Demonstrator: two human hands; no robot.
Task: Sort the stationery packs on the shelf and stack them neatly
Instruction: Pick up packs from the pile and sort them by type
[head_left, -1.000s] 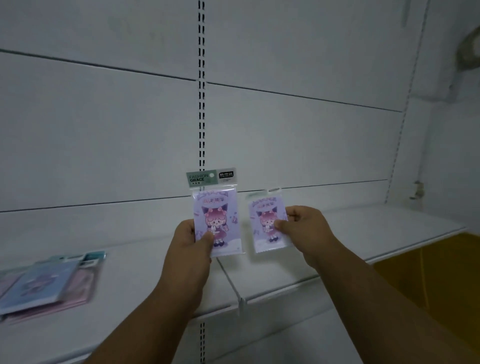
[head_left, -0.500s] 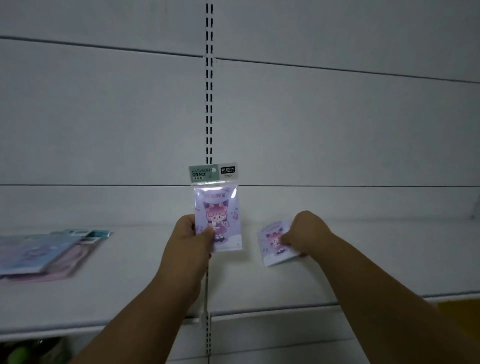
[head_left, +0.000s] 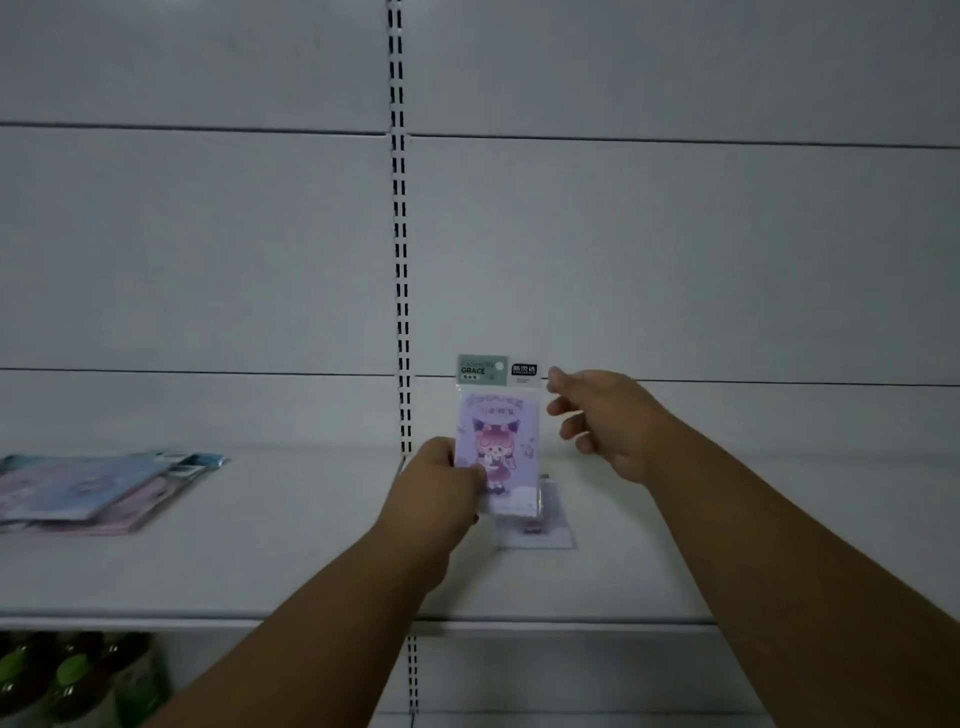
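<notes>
On the white metal shelf (head_left: 291, 566), a fanned pile of flat stationery packs (head_left: 93, 491) lies toward its left end, and a small clear-wrapped card pack (head_left: 535, 530) lies flat near the middle, well apart.

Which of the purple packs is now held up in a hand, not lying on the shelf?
The purple pack with the green header: the left hand grips it upright. The other small pack lies flat on the shelf behind it.
</notes>
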